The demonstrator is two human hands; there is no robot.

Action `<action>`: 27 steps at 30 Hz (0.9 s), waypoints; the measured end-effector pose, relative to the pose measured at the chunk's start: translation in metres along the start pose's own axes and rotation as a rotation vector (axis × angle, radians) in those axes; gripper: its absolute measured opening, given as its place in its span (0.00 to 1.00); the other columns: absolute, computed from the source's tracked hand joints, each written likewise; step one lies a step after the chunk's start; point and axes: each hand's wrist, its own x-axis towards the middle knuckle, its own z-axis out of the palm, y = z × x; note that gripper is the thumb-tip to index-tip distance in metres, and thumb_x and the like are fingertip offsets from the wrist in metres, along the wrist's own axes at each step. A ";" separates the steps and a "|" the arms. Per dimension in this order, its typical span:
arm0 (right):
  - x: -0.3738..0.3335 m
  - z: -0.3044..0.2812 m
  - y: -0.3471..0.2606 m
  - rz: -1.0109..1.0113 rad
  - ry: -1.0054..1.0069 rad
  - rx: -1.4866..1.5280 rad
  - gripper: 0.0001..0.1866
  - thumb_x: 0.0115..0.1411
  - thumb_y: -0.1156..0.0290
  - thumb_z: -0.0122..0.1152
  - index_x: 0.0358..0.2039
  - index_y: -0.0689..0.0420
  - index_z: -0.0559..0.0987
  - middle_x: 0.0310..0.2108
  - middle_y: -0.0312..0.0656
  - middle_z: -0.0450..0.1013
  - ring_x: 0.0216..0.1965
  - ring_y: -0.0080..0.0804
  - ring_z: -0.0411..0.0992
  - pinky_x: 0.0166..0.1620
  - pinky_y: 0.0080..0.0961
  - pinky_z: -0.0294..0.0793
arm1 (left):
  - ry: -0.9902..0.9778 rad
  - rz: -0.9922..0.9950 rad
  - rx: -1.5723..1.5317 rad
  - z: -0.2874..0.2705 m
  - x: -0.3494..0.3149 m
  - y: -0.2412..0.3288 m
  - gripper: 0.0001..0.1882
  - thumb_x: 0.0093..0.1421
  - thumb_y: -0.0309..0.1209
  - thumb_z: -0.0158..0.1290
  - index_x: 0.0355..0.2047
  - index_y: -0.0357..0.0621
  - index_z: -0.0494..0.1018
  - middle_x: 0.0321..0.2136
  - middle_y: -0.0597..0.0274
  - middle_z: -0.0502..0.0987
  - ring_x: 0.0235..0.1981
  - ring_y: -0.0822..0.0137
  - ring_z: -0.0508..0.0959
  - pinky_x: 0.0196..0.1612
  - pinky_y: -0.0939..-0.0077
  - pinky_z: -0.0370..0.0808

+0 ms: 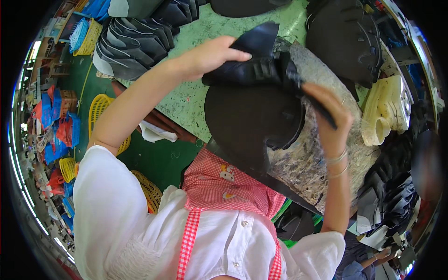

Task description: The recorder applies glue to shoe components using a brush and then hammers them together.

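Observation:
My left hand (212, 56) grips a stiff, shiny black piece (261, 39), thumb on top, over the far side of the table. The piece looks like leather and is bent, with one flap standing up. In my right hand (333, 114) is a black-handled tool (322, 109), its fingers closed round the handle. The tool's far end is blurred against the right edge of the piece, so its kind cannot be told. Just below lies a stack of dark brown, rounded flat pieces (247, 116), partly hidden by the held piece.
Fanned black pieces (133, 44) lie at the far left of the green table (186, 100); another dark stack (343, 39) is far right. A residue-crusted board (322, 163) sits under my right arm, beside a cream container (389, 109). Yellow baskets (99, 109) stand left. Another person's hand (383, 254) shows lower right.

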 end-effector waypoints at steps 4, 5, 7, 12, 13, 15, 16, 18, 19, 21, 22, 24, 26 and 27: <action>-0.045 -0.017 0.013 0.153 0.034 0.028 0.18 0.47 0.87 0.66 0.40 0.60 0.85 0.43 0.45 0.81 0.41 0.38 0.79 0.46 0.25 0.76 | -0.044 -0.027 0.013 -0.001 0.003 0.001 0.19 0.66 0.38 0.56 0.49 0.36 0.75 0.40 0.65 0.79 0.40 0.74 0.77 0.46 0.76 0.75; -0.053 -0.023 0.018 0.223 0.043 -0.015 0.14 0.54 0.87 0.66 0.41 0.63 0.84 0.42 0.44 0.81 0.39 0.32 0.79 0.45 0.23 0.75 | -0.046 -0.019 0.016 0.000 0.002 0.002 0.19 0.66 0.38 0.56 0.51 0.36 0.74 0.41 0.65 0.79 0.39 0.74 0.77 0.46 0.76 0.75; -0.066 -0.033 0.025 0.409 0.226 0.286 0.12 0.57 0.85 0.65 0.43 0.65 0.83 0.41 0.42 0.80 0.39 0.28 0.77 0.44 0.22 0.75 | -0.049 0.022 0.072 -0.001 -0.001 0.003 0.21 0.66 0.37 0.56 0.52 0.35 0.74 0.43 0.64 0.80 0.42 0.73 0.78 0.48 0.76 0.75; -0.071 -0.065 0.026 0.706 0.478 0.331 0.11 0.64 0.81 0.62 0.47 0.66 0.80 0.39 0.38 0.78 0.36 0.20 0.74 0.41 0.17 0.74 | 0.144 0.201 -0.353 -0.032 -0.013 0.014 0.23 0.68 0.36 0.54 0.58 0.32 0.71 0.53 0.58 0.79 0.53 0.69 0.77 0.58 0.73 0.71; -0.073 -0.075 0.026 0.707 0.513 0.279 0.11 0.64 0.80 0.62 0.47 0.65 0.79 0.38 0.37 0.78 0.35 0.19 0.73 0.39 0.17 0.72 | 0.242 0.353 -0.272 -0.041 -0.008 0.018 0.23 0.68 0.36 0.54 0.58 0.32 0.71 0.52 0.59 0.79 0.53 0.68 0.78 0.58 0.72 0.71; -0.079 -0.096 0.030 0.757 0.623 0.131 0.09 0.65 0.78 0.62 0.45 0.63 0.78 0.35 0.35 0.76 0.30 0.16 0.69 0.35 0.16 0.68 | 0.454 0.628 0.072 -0.057 0.012 0.023 0.22 0.70 0.37 0.52 0.57 0.32 0.72 0.51 0.58 0.80 0.52 0.67 0.78 0.58 0.71 0.71; -0.083 -0.108 0.034 0.726 0.608 0.056 0.09 0.65 0.78 0.62 0.45 0.62 0.78 0.33 0.33 0.74 0.29 0.16 0.66 0.35 0.16 0.67 | 0.514 0.806 0.326 -0.064 0.030 0.026 0.22 0.71 0.37 0.51 0.57 0.32 0.72 0.50 0.57 0.81 0.52 0.66 0.78 0.59 0.71 0.71; -0.090 -0.124 0.046 0.671 0.682 -0.089 0.09 0.65 0.76 0.63 0.44 0.62 0.79 0.30 0.31 0.73 0.29 0.17 0.65 0.34 0.17 0.67 | 0.715 0.858 0.516 -0.060 0.080 0.028 0.21 0.71 0.39 0.51 0.56 0.36 0.74 0.51 0.56 0.79 0.56 0.63 0.75 0.61 0.72 0.66; -0.093 -0.129 0.052 0.581 0.587 -0.372 0.08 0.65 0.75 0.64 0.44 0.63 0.79 0.30 0.31 0.73 0.29 0.17 0.65 0.35 0.17 0.68 | 0.636 0.851 0.792 -0.057 0.096 0.027 0.28 0.68 0.40 0.53 0.64 0.41 0.63 0.60 0.48 0.67 0.61 0.48 0.67 0.65 0.60 0.62; -0.098 -0.137 0.062 0.553 0.555 -0.611 0.09 0.65 0.74 0.65 0.43 0.63 0.80 0.32 0.32 0.75 0.31 0.17 0.67 0.36 0.17 0.70 | 0.657 0.591 1.124 -0.033 0.117 0.015 0.32 0.67 0.34 0.53 0.69 0.40 0.57 0.68 0.33 0.54 0.67 0.37 0.60 0.67 0.49 0.61; -0.099 -0.140 0.066 0.557 0.508 -0.517 0.09 0.65 0.73 0.65 0.43 0.63 0.80 0.33 0.32 0.76 0.32 0.17 0.68 0.37 0.17 0.71 | 0.618 0.756 1.079 -0.021 0.116 0.010 0.27 0.67 0.35 0.54 0.63 0.41 0.63 0.63 0.41 0.61 0.64 0.44 0.64 0.66 0.54 0.62; -0.099 -0.142 0.067 0.479 0.598 -0.218 0.10 0.65 0.73 0.66 0.43 0.64 0.80 0.33 0.30 0.77 0.31 0.16 0.68 0.37 0.18 0.72 | 0.534 1.076 0.983 -0.001 0.097 0.005 0.17 0.66 0.36 0.56 0.53 0.43 0.77 0.54 0.56 0.75 0.60 0.57 0.72 0.63 0.65 0.65; -0.099 -0.142 0.064 0.732 0.662 -0.461 0.10 0.64 0.73 0.66 0.43 0.64 0.81 0.33 0.30 0.77 0.31 0.15 0.68 0.36 0.17 0.71 | 0.132 0.942 0.936 0.005 0.051 0.007 0.16 0.59 0.34 0.61 0.47 0.47 0.78 0.56 0.58 0.72 0.63 0.53 0.67 0.65 0.59 0.64; -0.100 -0.142 0.064 0.696 0.694 -0.424 0.11 0.63 0.72 0.68 0.43 0.64 0.82 0.32 0.30 0.77 0.30 0.12 0.66 0.35 0.15 0.69 | 0.000 0.907 0.906 0.010 0.028 0.007 0.16 0.56 0.35 0.63 0.45 0.47 0.78 0.55 0.57 0.72 0.64 0.52 0.67 0.65 0.57 0.63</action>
